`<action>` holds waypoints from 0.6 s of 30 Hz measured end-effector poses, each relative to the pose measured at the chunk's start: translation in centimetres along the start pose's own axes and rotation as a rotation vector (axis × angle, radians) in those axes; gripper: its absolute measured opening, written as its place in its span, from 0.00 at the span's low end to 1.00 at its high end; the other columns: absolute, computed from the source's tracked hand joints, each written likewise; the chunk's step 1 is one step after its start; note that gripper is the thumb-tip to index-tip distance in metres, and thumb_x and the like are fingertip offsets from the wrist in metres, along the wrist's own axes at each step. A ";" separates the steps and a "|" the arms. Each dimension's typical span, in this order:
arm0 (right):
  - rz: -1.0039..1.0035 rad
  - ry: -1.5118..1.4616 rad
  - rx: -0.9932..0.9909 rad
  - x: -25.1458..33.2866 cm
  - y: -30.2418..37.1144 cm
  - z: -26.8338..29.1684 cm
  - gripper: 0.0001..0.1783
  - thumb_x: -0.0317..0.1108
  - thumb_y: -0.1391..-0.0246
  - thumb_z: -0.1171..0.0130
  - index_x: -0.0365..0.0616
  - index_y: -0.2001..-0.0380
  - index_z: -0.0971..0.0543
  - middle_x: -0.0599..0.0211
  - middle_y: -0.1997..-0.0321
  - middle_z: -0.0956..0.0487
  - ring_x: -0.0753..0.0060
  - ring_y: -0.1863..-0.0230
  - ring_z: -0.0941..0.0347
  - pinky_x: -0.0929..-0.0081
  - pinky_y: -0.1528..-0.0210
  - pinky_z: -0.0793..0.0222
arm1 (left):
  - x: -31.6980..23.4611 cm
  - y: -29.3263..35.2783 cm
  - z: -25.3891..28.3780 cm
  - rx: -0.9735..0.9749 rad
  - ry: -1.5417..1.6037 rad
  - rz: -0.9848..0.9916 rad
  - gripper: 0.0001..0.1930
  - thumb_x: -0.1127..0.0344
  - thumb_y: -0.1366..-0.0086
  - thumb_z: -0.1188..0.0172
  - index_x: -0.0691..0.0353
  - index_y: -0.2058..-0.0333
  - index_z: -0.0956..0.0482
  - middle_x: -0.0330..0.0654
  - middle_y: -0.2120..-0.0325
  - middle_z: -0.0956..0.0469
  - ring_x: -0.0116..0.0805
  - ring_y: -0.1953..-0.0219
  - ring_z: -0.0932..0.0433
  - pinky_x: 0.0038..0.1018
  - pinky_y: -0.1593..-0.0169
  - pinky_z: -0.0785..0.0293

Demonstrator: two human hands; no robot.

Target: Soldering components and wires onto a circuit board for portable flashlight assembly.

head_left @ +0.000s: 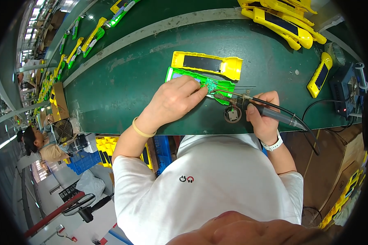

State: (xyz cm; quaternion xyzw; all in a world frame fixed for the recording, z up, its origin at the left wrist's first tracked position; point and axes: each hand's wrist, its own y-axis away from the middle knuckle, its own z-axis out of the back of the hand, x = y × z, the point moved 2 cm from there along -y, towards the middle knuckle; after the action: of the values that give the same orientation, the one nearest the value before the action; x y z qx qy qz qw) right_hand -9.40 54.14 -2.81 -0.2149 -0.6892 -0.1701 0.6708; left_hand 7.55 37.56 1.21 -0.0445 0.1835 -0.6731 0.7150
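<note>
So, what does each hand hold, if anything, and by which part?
The right hand holds the iron by its grey handle, near the front. The left hand's fingers are at the green case; their grip cannot be told.

Tabletop [122,87] left of the green casing [215,85] is free; a yellow shell [206,63] blocks the casing's far side.
</note>
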 end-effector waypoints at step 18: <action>0.059 -0.378 -0.406 1.1 -1.0 3.9 0.15 0.43 0.38 0.58 0.45 0.55 0.41 0.55 0.69 0.27 0.68 0.72 0.30 0.81 0.79 0.37 | 0.0 -1.3 0.5 -0.029 0.141 0.043 0.07 0.71 0.53 0.39 0.60 0.73 0.24 0.38 0.78 0.32 0.34 0.73 0.29 0.28 0.72 0.30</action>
State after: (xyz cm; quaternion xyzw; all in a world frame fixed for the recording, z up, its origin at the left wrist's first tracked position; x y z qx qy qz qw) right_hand -13.27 55.36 -1.87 -0.3927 -0.7473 -0.2421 0.4782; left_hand 6.54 37.39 2.09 -0.0036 0.2441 -0.6562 0.7140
